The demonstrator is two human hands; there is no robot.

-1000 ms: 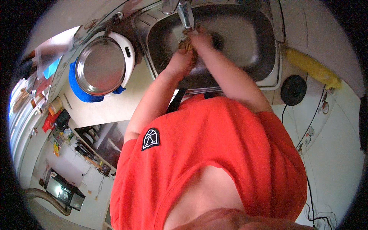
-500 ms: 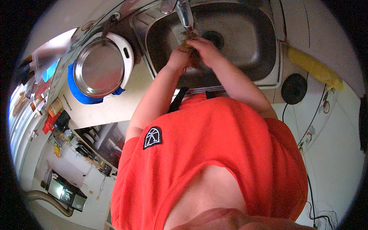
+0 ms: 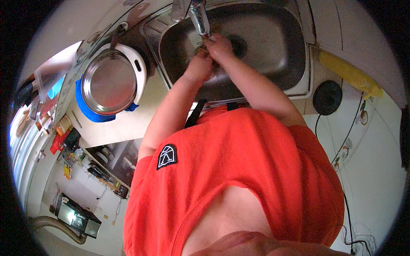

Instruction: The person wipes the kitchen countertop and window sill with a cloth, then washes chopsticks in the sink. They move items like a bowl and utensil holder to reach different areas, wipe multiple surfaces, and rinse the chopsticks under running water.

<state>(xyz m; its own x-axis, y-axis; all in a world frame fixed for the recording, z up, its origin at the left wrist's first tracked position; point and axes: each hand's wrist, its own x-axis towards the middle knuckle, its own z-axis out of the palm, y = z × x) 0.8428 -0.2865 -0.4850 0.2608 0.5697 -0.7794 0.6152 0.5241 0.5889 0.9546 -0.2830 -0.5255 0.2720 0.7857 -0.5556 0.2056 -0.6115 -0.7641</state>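
Note:
Both hands are in the steel sink (image 3: pixel 273 47), close together under the chrome tap (image 3: pixel 198 20). My left hand (image 3: pixel 200 66) is closed around a small yellow-green and brownish thing (image 3: pixel 200 50); only a bit of it shows at the fingers, too little to name. Just right of it and farther up, my right hand (image 3: pixel 220 48) has its fingers curled below the spout. Whatever lies inside those fingers is hidden. The dark round drain (image 3: pixel 238 46) is right beside my right hand.
Left of the sink, a round shiny metal pan or lid (image 3: pixel 110 82) rests on a white piece with a handle slot (image 3: pixel 137 65) and a blue cloth (image 3: pixel 96 112). A black disc (image 3: pixel 327 97) with a cable and a yellow cloth-like strip (image 3: pixel 348 73) are at the right.
My right hand has drawn up and back toward the tap, its fingers now curled instead of stretched over the left hand. My left hand has shifted slightly left and down.

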